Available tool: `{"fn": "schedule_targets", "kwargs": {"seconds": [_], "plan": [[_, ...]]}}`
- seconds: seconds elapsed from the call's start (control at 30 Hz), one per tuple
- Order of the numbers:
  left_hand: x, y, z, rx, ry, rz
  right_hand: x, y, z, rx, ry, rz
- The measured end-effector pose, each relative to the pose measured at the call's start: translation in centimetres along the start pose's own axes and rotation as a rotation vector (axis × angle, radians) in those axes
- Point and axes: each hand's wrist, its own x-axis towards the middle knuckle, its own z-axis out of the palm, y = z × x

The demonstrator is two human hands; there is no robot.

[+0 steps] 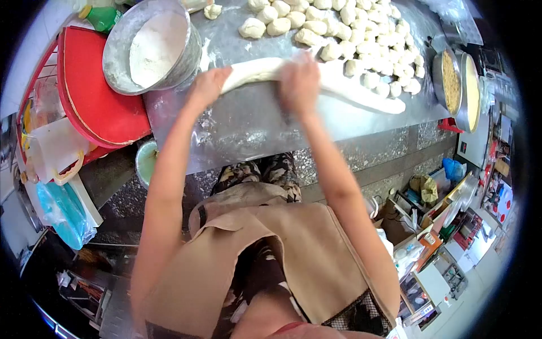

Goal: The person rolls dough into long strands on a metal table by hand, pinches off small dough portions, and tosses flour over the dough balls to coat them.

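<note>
A long, thick rope of pale dough (361, 97) lies across the metal table (248, 127), its right end tapering near the front edge. My left hand (209, 86) is wrapped round the rope's left end. Over the middle of the rope is my right hand (300, 82), smeared by motion, so its fingers cannot be made out. Many small dough pieces (372, 42) sit in a group beyond the rope, at the back and right. A single small lump (213, 11) rests near the bowl.
At the left of the table stands a metal bowl (113, 65) holding white flour (158, 48). Beside it are a red lid or board (99, 101) and a green bottle (103, 18). Two round pans (473, 93) with yellowish contents are at the right edge.
</note>
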Motion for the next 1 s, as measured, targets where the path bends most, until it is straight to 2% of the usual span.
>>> {"fn": "schedule_targets", "kwargs": {"seconds": [0.03, 0.07, 0.1, 0.13, 0.17, 0.23, 0.27, 0.3, 0.33, 0.37, 0.4, 0.43, 0.47, 0.5, 0.53, 0.57, 0.6, 0.67, 0.7, 0.73, 0.8, 0.83, 0.87, 0.9, 0.93, 0.97, 1.0], "plan": [[1.1, -0.3, 0.1, 0.001, -0.003, 0.002, -2.8, -4.5, -0.7, 0.139, -0.252, -0.017], [2.2, -1.2, 0.2, 0.059, 0.06, 0.037, -3.0, -10.2, -3.5, 0.315, -0.286, -0.001], [2.8, -1.7, 0.3, 0.116, 0.119, 0.079, -5.6, -13.4, -3.8, 0.456, -0.489, -0.292], [2.8, -1.8, 0.5, 0.116, 0.102, 0.091, -8.8, -15.4, -3.8, 0.753, -0.596, -0.326], [2.4, -1.9, 0.6, 0.126, 0.123, 0.096, -10.2, -15.1, -2.8, 0.74, -0.592, -0.312], [2.0, -2.0, 0.5, 0.141, 0.142, 0.111, -9.8, -14.1, -2.9, 0.663, -0.735, -0.388], [1.5, -2.3, 0.5, 0.128, 0.154, 0.129, -8.6, -11.2, -4.4, 0.645, -0.972, -0.215], [0.7, -2.6, 0.5, 0.111, 0.169, 0.142, -9.7, -7.2, -4.6, 0.57, -0.857, -0.18], [-0.1, -2.7, 0.6, 0.113, 0.166, 0.143, -9.0, -3.2, -6.2, 0.396, -0.886, -0.135], [-0.4, -2.4, 0.7, 0.133, 0.195, 0.155, -9.2, 1.4, -7.5, 0.352, -0.972, -0.093], [-0.8, -2.2, 0.8, 0.152, 0.224, 0.165, -10.5, 6.9, -8.0, 0.293, -0.891, -0.118], [-1.1, -2.3, 0.8, 0.175, 0.204, 0.135, -10.2, 11.0, -9.6, 0.102, -0.786, -0.143], [-1.5, -1.8, 0.8, 0.173, 0.223, 0.134, -10.0, 14.9, -10.7, 0.028, -0.851, 0.057], [-2.3, -1.3, 0.5, 0.32, 0.226, 0.194, -10.7, 18.4, -11.0, -0.016, -0.69, -0.056], [-3.0, -0.8, 0.3, 0.468, 0.232, 0.253, -9.7, 17.9, -12.2, 0.121, -0.511, 0.1], [-3.7, -0.1, 0.7, 0.55, 0.323, 0.254, -8.6, 16.9, -12.7, 0.158, -0.605, 0.247], [-3.5, 1.2, 1.7, 0.476, 0.403, 0.324, -7.5, 14.4, -12.8, 0.193, -0.711, 0.406], [-1.9, 5.4, 4.5, 0.392, 0.485, 0.469, -4.4, 8.8, -9.1, 0.472, -0.228, 0.003], [-0.4, 7.9, 5.8, 0.383, 0.489, 0.552, -1.2, 5.6, -7.5, 0.479, -0.147, -0.019], [1.7, 9.0, 7.5, 0.419, 0.506, 0.55, 1.8, 2.9, -5.7, 0.486, -0.065, -0.042], [3.1, 9.2, 9.7, 0.458, 0.529, 0.542, 3.8, 1.2, 0.9, 0.335, -0.075, 0.149], [2.3, 9.1, 10.3, 0.521, 0.43, 0.385, 3.3, 1.1, 0.2, 0.338, -0.076, 0.149], [0.9, 8.7, 10.6, 0.579, 0.324, 0.226, 1.6, 1.1, -1.6, 0.249, -0.304, 0.124], [-2.3, 7.7, 11.0, 0.64, 0.309, 0.314, -0.3, 1.0, -4.3, 0.155, -0.537, 0.093], [-6.0, 6.5, 11.2, 0.698, 0.303, 0.409, -4.6, 1.4, -6.0, 0.135, -0.567, 0.055], [-9.6, 4.9, 11.7, 0.672, 0.197, 0.371, -9.3, 2.3, -7.3, 0.108, -0.59, 0.016], [-11.6, 3.6, 12.0, 0.645, 0.086, 0.334, -11.6, 3.1, -9.1, 0.03, -0.706, 0.009]]}}
